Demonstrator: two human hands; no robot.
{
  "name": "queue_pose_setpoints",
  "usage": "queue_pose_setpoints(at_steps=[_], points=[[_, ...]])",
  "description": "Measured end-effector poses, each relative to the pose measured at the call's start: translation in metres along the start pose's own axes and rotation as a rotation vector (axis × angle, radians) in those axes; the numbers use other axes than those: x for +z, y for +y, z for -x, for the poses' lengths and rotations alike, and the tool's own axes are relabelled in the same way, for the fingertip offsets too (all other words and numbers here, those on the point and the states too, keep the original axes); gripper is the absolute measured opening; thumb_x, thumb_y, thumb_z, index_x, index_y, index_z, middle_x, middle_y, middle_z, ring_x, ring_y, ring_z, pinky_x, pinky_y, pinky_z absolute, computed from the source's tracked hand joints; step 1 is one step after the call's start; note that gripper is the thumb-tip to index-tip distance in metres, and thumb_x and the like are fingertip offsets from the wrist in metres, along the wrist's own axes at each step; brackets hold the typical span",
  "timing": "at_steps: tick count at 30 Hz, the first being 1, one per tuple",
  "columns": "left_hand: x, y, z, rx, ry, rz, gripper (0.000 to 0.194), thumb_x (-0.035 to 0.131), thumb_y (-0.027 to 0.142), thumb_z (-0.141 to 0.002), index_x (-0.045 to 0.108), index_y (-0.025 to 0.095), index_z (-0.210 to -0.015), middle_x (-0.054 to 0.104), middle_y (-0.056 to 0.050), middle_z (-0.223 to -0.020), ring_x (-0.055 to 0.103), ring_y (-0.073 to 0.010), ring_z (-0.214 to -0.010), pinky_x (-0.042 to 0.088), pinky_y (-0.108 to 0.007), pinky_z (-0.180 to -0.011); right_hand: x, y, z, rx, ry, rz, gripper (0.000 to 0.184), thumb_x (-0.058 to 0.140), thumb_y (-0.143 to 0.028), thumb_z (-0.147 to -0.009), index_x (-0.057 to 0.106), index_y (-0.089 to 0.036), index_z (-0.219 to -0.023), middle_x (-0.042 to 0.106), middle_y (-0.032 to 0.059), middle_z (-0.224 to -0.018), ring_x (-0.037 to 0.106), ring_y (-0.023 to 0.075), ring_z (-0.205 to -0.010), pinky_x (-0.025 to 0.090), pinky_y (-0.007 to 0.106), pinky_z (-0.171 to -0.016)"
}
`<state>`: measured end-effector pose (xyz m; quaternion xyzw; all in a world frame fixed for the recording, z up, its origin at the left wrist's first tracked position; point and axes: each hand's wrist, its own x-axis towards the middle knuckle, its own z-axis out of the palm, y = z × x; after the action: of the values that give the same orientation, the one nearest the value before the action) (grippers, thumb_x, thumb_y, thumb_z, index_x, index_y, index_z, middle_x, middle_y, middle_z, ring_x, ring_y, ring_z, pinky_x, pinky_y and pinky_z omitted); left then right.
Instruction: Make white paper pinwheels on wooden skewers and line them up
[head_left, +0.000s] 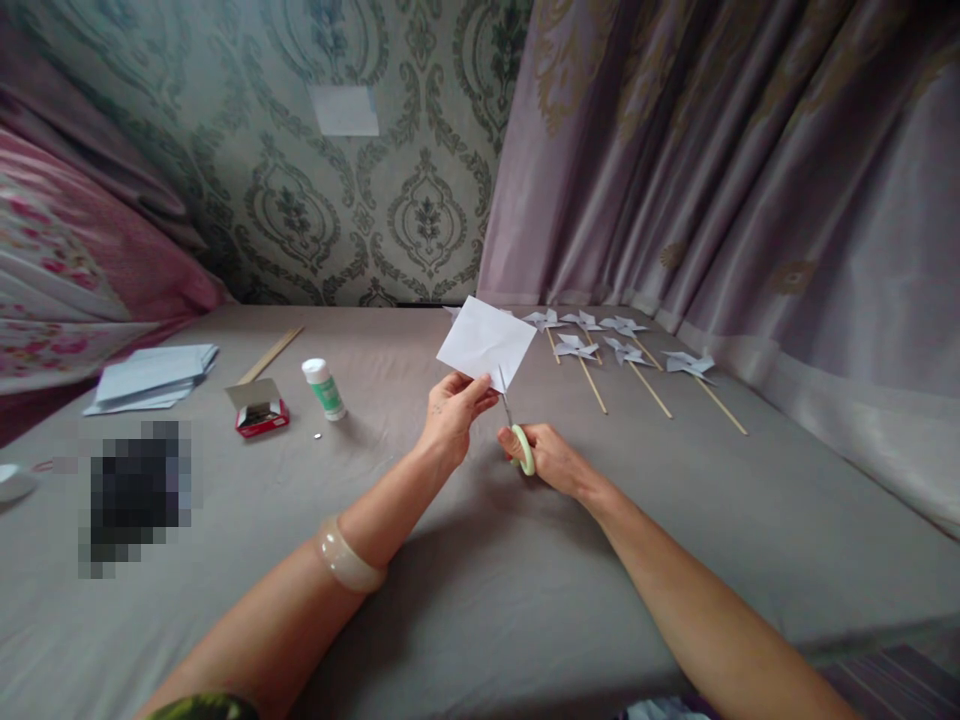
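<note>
A white square of paper (484,338) is pinched at its lower corner by my left hand (454,410), raised above the covered surface. My right hand (551,455) grips a pair of scissors (523,450) with pale green handles. The scissor blades reach up to the paper's lower right edge, close beside my left fingertips, and overlap the sheet there. Beyond the paper, to the right, lie several white paper pinwheels (576,347) on thin wooden sticks. Part of another pale paper shape is hidden behind the held sheet.
On the left are a stack of paper (154,378), wooden sticks (274,353), an open red box (261,415), a white-and-green glue stick (324,390) and a tiny light piece (317,436). A dark blurred object (139,490) sits nearer. Curtains (675,150) border the right side.
</note>
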<state>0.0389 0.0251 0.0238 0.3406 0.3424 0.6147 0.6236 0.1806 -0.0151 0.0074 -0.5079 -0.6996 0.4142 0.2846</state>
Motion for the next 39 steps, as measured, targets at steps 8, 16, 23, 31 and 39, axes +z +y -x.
queue_pose_setpoints(at_steps=[8,16,23,31,39], points=[[0.001,0.002,0.002,-0.004,0.02,0.001,0.031,0.082,0.029,-0.052,0.063,0.012,-0.071,0.065,-0.002,-0.071,0.059,-0.0108,-0.063,0.047,-0.027,-0.069,0.001,-0.007,0.001,0.003,-0.002,-0.011,0.058,0.045,-0.075,-0.073,0.038,-0.019,-0.057,0.034,-0.0041,-0.056,0.032,0.0101,-0.057,0.026,0.025,-0.053],[-0.001,0.0,0.001,0.003,0.012,0.006,0.03,0.082,0.028,-0.053,0.062,0.012,-0.069,0.064,-0.002,-0.07,0.06,-0.0113,-0.064,0.048,-0.028,-0.07,0.003,-0.004,0.001,0.041,0.027,-0.028,0.058,0.048,-0.075,-0.071,0.04,-0.019,-0.056,0.032,-0.0049,-0.054,0.03,0.0091,-0.055,0.023,0.025,-0.051],[-0.002,-0.001,0.0,0.005,0.005,-0.004,0.029,0.081,0.027,-0.054,0.061,0.012,-0.069,0.063,-0.001,-0.069,0.059,-0.0101,-0.062,0.048,-0.028,-0.071,0.003,0.0,0.0,0.066,0.054,-0.038,0.053,0.054,-0.068,-0.071,0.042,-0.018,-0.055,0.033,-0.0052,-0.053,0.031,0.0089,-0.053,0.024,0.025,-0.051],[-0.002,-0.002,-0.002,0.01,0.015,-0.001,0.029,0.081,0.028,-0.055,0.06,0.012,-0.067,0.062,-0.001,-0.068,0.059,-0.0108,-0.064,0.048,-0.029,-0.073,0.004,0.001,-0.001,0.077,0.073,-0.032,0.051,0.055,-0.065,-0.071,0.04,-0.019,-0.055,0.029,-0.0054,-0.054,0.028,0.0087,-0.054,0.022,0.025,-0.05],[-0.002,-0.002,0.0,0.016,0.025,0.006,0.028,0.08,0.027,-0.055,0.059,0.012,-0.066,0.061,0.0,-0.066,0.059,-0.0104,-0.064,0.047,-0.027,-0.07,0.005,0.003,-0.003,0.072,0.086,-0.037,0.054,0.056,-0.068,-0.068,0.036,-0.02,-0.052,0.028,-0.0057,-0.053,0.027,0.0081,-0.053,0.02,0.025,-0.049]])
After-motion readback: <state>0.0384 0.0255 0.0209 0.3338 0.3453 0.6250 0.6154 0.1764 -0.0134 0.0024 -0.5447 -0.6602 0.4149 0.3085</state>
